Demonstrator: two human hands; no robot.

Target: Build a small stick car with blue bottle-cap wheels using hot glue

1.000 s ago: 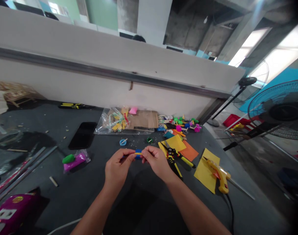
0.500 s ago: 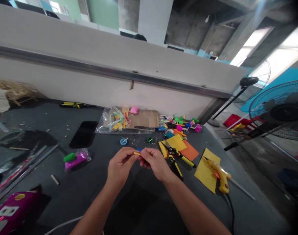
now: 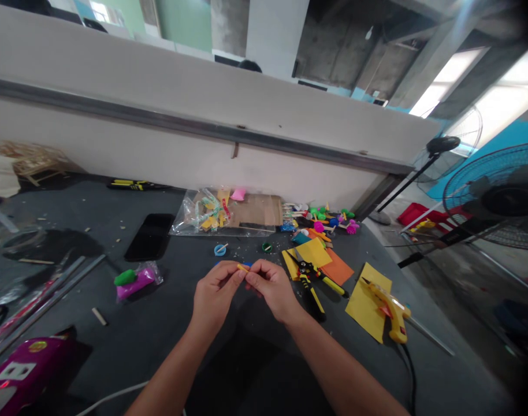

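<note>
Fingertips meet over the middle of the dark table, where my left hand pinches a small yellow-orange strip. My right hand is closed on the same strip from the other side, its thumb close to the left thumb. What the strip is made of is too small to tell. Just behind the fingers a bit of something blue shows, mostly hidden. Beyond the hands lie a light-blue ring-shaped cap with a small stick on it and a dark green cap.
Right of the hands, yellow-handled pliers lie on yellow and orange sheets. Farther right a yellow glue gun rests on a yellow sheet. A phone, wrapped purple clay and a plastic bag also lie about.
The yellow-orange strip has turned to a steeper slant between my fingertips. Both hands have stayed in nearly the same place, with the fingers shifting slightly.
</note>
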